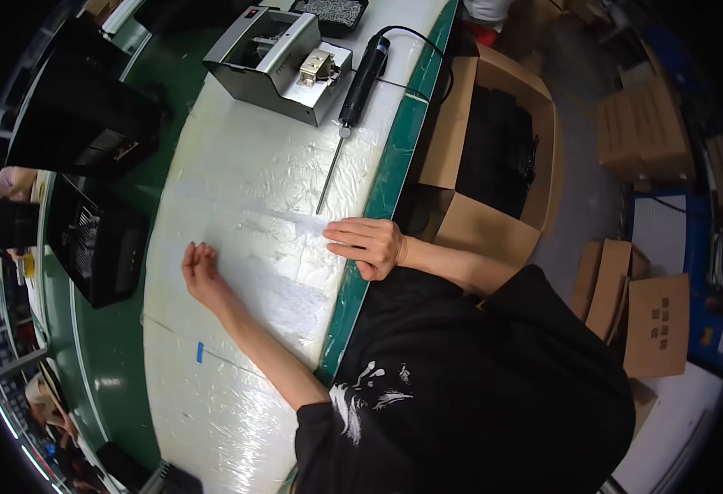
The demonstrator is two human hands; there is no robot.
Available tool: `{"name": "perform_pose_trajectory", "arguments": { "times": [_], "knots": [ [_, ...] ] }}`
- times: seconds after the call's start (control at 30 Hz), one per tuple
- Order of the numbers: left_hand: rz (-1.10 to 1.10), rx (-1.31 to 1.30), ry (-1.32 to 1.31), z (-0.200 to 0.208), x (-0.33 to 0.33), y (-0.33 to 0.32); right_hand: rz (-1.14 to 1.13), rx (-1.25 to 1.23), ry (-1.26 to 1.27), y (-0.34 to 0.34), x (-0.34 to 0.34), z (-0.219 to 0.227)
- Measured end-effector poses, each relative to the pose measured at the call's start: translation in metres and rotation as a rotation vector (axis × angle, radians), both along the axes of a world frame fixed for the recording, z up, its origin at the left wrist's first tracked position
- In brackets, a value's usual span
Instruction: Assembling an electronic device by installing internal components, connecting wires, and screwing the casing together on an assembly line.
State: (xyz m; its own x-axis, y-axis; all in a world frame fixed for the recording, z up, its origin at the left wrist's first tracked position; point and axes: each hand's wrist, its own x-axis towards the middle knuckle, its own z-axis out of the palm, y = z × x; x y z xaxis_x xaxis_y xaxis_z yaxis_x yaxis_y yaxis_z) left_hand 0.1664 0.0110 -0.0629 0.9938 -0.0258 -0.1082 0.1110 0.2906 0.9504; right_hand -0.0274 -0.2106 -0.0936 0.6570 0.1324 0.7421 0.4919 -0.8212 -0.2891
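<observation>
My left hand (203,273) is over the white, film-covered tabletop (238,177), its fingers curled in loosely. Nothing shows in them. At the table's green edge (388,177), my right hand (368,245) lies with its fingers stretched out flat and holds nothing. Just beyond those fingers is the tip of a black electric screwdriver (364,82) with a long thin shaft, which rests on the table. Farther off stands a grey screw feeder (267,62) with a metal block on its front. Behind it sits a black tray (332,12) full of small screws.
An open cardboard box (481,222) with black parts inside stands beside the table, close to my right arm. A black cable (427,41) loops off the screwdriver. Black housings (98,243) stand on the green surface (114,346) to the left. More cartons (657,325) are at the right.
</observation>
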Motion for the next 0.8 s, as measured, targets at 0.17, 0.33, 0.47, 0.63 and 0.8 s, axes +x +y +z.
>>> {"name": "perform_pose_trajectory", "arguments": {
  "times": [0.17, 0.33, 0.47, 0.63, 0.8],
  "knots": [
    [0.075, 0.384, -0.157, 0.014, -0.025, -0.053, 0.009, 0.021, 0.006, -0.006, -0.002, -0.009],
    [-0.304, 0.421, -0.492, 0.042, -0.058, -0.155, 0.011, 0.025, 0.034, -0.010, -0.004, -0.004],
    [-0.871, 0.553, -0.940, 0.067, -0.082, -0.280, -0.007, 0.085, -0.054, -0.005, -0.008, -0.035],
    [-1.098, 0.969, -1.285, 0.016, -0.093, -0.364, -0.215, 0.317, -0.111, -0.013, -0.027, 0.002],
    [-1.092, 1.206, -1.339, 0.001, -0.108, -0.379, -1.133, 0.693, 0.121, -0.222, -0.099, -0.029]
  ]
}}
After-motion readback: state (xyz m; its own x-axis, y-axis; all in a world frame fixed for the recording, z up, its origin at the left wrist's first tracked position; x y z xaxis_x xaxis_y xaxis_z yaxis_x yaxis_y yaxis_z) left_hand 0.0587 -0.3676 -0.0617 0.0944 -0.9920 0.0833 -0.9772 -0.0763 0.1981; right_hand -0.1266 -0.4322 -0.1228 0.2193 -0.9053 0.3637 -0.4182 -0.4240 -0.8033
